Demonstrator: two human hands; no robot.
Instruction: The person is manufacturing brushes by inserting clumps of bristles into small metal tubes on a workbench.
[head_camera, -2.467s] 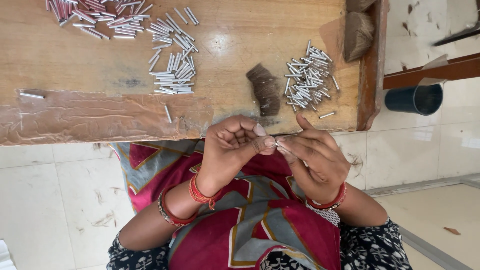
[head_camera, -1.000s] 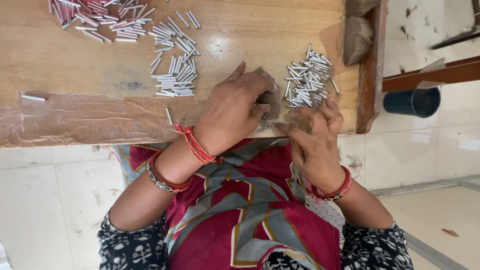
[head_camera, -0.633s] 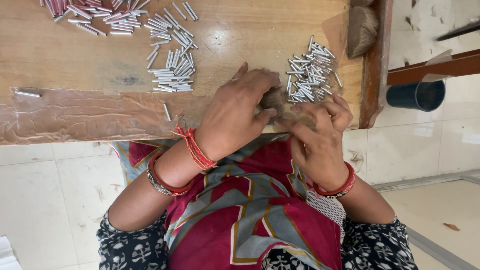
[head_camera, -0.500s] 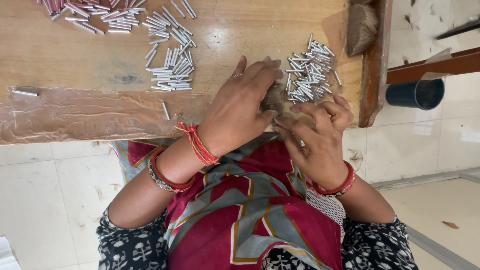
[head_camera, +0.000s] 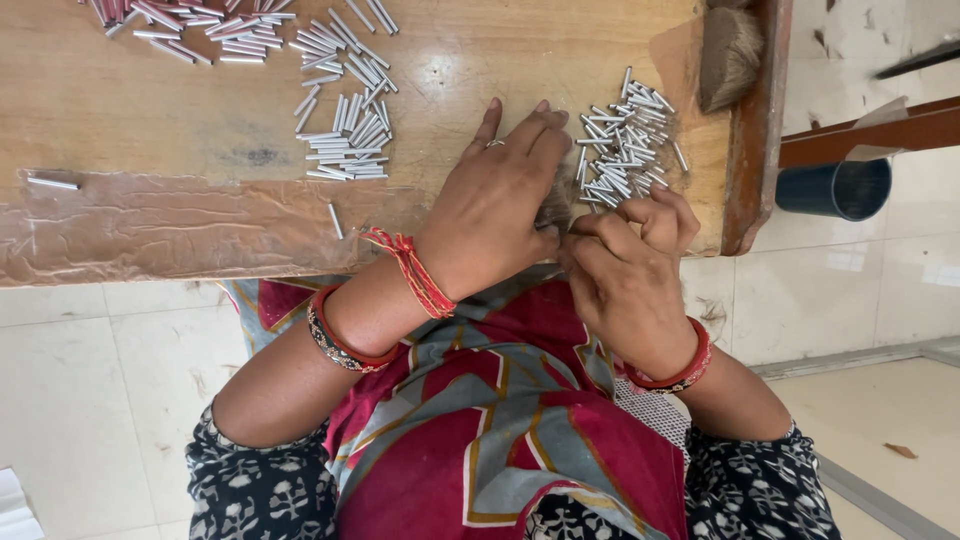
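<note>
Since earlier, left hand (head_camera: 495, 205) covers hair tuft (head_camera: 556, 203); right hand (head_camera: 625, 275) pinches.

- My left hand (head_camera: 495, 210) lies on the table (head_camera: 150, 100), touching my right hand (head_camera: 625, 275) at its near edge.
- A tuft of fibre (head_camera: 556, 203) sits between them.
- One pile of small metal tubes (head_camera: 622, 150) lies just beyond my right hand; another pile (head_camera: 345, 130) lies left of my left hand.

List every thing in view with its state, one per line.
Left hand: flat, pressing the fibre tuft.
Right hand: curled, pinching at the tuft.
Fibre tuft: mostly covered.
Right tube pile: loose, jumbled.
Middle tube pile: roughly aligned.
Cup: on its side.
</note>
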